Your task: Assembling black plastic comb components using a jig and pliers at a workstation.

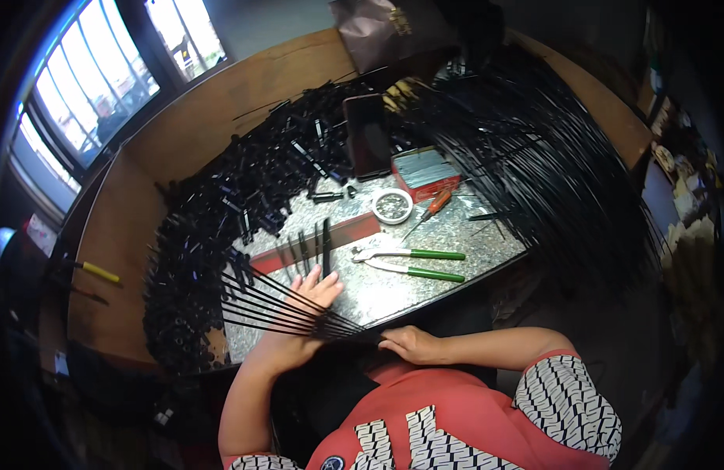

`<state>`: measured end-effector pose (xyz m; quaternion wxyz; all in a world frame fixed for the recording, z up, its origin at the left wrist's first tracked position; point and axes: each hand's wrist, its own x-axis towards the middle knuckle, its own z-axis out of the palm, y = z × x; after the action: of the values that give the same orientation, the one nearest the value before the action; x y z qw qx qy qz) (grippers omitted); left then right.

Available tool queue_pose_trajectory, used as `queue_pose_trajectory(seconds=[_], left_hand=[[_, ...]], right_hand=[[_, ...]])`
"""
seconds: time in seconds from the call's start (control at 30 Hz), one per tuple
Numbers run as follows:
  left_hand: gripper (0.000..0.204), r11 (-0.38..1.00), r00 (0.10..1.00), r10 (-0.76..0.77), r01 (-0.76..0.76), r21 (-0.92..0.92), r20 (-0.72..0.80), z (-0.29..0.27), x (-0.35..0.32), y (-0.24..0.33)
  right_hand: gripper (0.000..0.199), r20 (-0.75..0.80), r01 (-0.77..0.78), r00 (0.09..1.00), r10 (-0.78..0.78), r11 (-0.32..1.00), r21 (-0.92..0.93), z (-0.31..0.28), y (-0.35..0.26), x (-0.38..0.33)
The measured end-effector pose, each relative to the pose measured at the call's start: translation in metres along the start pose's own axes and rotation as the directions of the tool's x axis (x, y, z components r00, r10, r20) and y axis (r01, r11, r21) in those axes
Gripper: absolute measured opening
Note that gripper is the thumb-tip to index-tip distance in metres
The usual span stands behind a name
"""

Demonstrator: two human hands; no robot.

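My right hand (411, 345) is at the table's front edge, its fingers closed round the gathered ends of several thin black rods (261, 307). These rods fan out to the left, crossing over my left wrist and palm. My left hand (313, 296) lies with fingers stretched out over the table, close to the red strip (315, 243). Beyond its fingertips, several short dark pieces (326, 244) stick up or lean against that strip. To the right of my left hand are pliers (413, 264) with green handles, jaws toward the left.
A white bowl (392, 207) of small metal parts, an orange-handled screwdriver (436, 205), a red box (426, 178) and a phone (366, 137) stand or lie mid-table. Black parts (244, 172) heap at left; long black rods (550, 157) pile at right. A wooden rim (244, 90) encloses the back.
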<state>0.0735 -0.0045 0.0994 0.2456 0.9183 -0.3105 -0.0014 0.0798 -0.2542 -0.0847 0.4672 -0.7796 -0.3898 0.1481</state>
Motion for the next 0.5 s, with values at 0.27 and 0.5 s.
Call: queue_pose_trajectory(seconds=[0.27, 0.5], left_hand=[[0.084, 0.932, 0.997, -0.057, 0.034, 0.360, 0.053, 0.064, -0.008, -0.001], [0.070, 0.943, 0.986, 0.120, -0.078, 0.325, -0.113, 0.079, -0.016, -0.019]], right_hand=[[0.036, 0.055, -0.182, 0.977, 0.208, 0.936, -0.303, 0.044, 0.091, 0.008], [0.035, 0.471, -0.085, 0.846, 0.252, 0.934, -0.346, -0.043, -0.003, 0.008]])
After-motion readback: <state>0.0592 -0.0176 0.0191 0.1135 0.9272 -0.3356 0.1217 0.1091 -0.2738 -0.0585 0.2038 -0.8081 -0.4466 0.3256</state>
